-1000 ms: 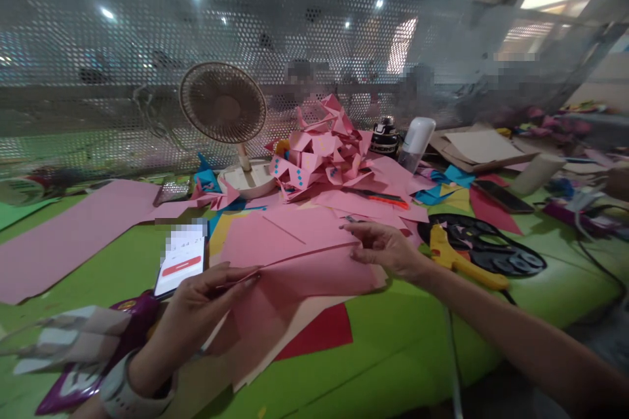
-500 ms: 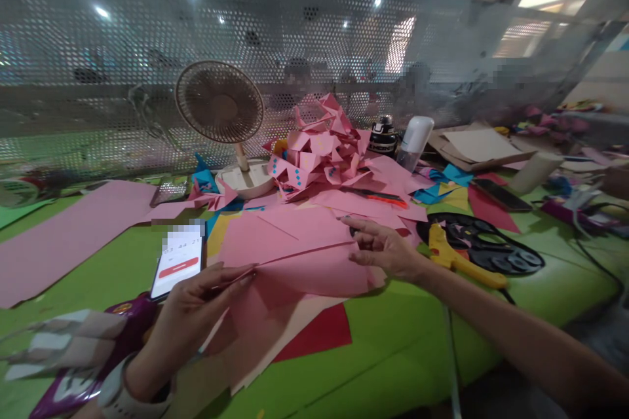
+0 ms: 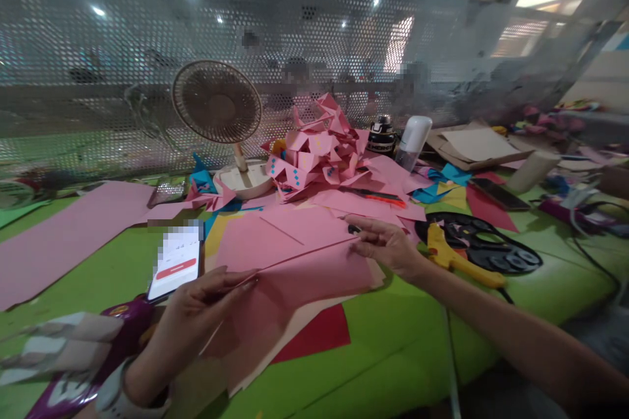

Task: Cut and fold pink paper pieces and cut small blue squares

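Note:
A pink paper sheet [image 3: 275, 245] lies in front of me, its near edge running as a line between my two hands. My left hand [image 3: 204, 304] pinches the left end of that edge between thumb and fingers. At the right end, my right hand [image 3: 388, 245] has thumb and index finger closed on the paper. A small dark spot shows by the right fingertips; what it is I cannot tell. More pink sheets [image 3: 314, 281] lie underneath, with a red sheet [image 3: 319, 335] poking out below. Left of the paper rests a lit phone [image 3: 177, 262].
Behind the sheets rises a heap of folded pink paper pieces [image 3: 314, 150], beside a small fan [image 3: 219, 101]. A yellow glue gun [image 3: 457, 258] lies on a black tray [image 3: 511, 258] at right. A purple pack [image 3: 130, 317] and white-grey paper strips are at lower left.
My right thumb and index finger have come together on the sheet's edge, which is slightly raised at the right. The left hand keeps its pinch. The view has shifted a little.

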